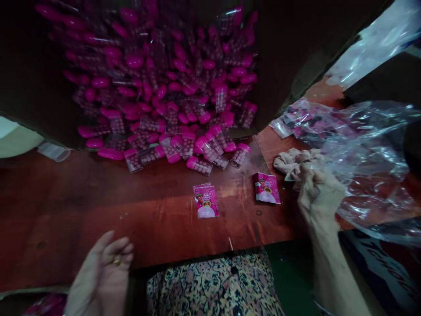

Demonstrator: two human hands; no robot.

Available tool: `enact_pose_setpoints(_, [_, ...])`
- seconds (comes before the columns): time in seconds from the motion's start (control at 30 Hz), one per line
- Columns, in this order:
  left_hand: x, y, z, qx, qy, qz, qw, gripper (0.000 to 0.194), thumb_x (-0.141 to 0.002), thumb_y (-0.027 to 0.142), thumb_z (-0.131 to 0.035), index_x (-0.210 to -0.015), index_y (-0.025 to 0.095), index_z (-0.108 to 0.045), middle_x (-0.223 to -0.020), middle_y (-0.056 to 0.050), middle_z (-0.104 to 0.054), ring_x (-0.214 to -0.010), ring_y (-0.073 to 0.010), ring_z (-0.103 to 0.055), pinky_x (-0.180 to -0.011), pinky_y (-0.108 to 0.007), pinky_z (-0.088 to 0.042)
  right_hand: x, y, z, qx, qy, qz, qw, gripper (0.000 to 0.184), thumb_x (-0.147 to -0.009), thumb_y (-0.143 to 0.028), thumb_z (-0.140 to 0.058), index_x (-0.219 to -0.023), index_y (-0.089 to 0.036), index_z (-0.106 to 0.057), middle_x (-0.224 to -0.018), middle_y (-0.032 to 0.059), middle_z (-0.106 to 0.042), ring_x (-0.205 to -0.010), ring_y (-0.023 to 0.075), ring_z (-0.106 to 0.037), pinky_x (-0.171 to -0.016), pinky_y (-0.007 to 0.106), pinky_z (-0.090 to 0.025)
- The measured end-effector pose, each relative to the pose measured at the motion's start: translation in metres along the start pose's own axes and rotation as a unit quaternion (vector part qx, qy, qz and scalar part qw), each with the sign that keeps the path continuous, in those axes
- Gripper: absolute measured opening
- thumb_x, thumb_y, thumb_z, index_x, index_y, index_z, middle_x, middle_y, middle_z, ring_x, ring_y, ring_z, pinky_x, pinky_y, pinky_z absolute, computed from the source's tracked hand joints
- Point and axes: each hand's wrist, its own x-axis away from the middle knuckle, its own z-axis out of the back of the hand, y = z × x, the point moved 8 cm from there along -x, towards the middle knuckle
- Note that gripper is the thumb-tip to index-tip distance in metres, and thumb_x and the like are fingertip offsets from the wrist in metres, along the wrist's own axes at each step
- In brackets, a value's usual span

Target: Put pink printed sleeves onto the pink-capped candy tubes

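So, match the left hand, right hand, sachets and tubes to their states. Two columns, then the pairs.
Things:
1 left hand
2 right hand
3 pink sachets
4 pink-capped tubes

States:
A heaped in a carton
B lying flat on the wooden table
C open and empty, with a ring
D fisted on a cloth

Pairs: 1-C, 2-D, 3-B, 4-A

Packing workshop — heaped pink-capped tubes
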Motion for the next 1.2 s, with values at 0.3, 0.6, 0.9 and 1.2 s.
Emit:
enact_pose_setpoints(0.3, [0.016, -0.038, -0.103, -0.05, -0.16, 0.036, 0.985, 0.019, -0.066, 0.024, -0.072, -0.081, 0.014, -0.068, -0.072, -0.007, -0.072, -0.065, -0.0133, -0.063, -0.057, -0.019, -0.047, 0.095, -0.155, -0.015, -0.28, -0.222, 0.161, 0.92, 0.017, -0.086, -0.031, -0.056, -0.092, -0.019, -0.066, -0.082, 0.0044, -0.058, -0.069, 0.0148, -0.057, -0.061, 0.026, -0.047])
enact_pose_setpoints(0.6, [0.009, -0.041, -0.1, -0.075, -0.157, -0.001, 0.985, 0.018, -0.07, 0.03, -0.07, -0.078, 0.014, -0.069, -0.073, -0.008, -0.072, -0.062, -0.0122, -0.061, -0.058, -0.02, -0.046, 0.097, -0.156, -0.018, -0.301, -0.167, 0.161, 0.925, 0.023, -0.089, -0.021, -0.051, -0.075, -0.018, -0.069, -0.068, 0.0015, -0.053, -0.058, 0.0105, -0.053, -0.051, 0.02, -0.042])
enact_pose_setpoints(0.9, [0.014, -0.037, -0.145, -0.07, -0.26, 0.005, 0.963, 0.009, -0.066, 0.022, -0.073, -0.073, 0.018, -0.074, -0.069, -0.002, -0.07, -0.064, -0.0114, -0.059, -0.063, -0.02, -0.047, 0.102, -0.165, 0.018, -0.457, -0.132, 0.144, 0.868, 0.034, -0.075, -0.018, -0.069, -0.109, -0.023, -0.064, -0.101, 0.0081, -0.062, -0.089, 0.0191, -0.059, -0.074, 0.031, -0.052])
enact_pose_setpoints(1.2, [0.006, -0.033, -0.133, 0.039, -0.171, 0.034, 0.984, 0.015, -0.049, 0.016, -0.081, -0.06, 0.015, -0.071, -0.059, 0.001, -0.067, -0.056, -0.0074, -0.057, -0.057, -0.016, -0.047, 0.112, -0.188, -0.011, -0.541, -0.317, 0.014, 0.779, 0.024, -0.085, -0.023, -0.055, -0.063, -0.016, -0.06, -0.058, -0.002, -0.054, -0.054, 0.0108, -0.049, -0.052, 0.023, -0.041])
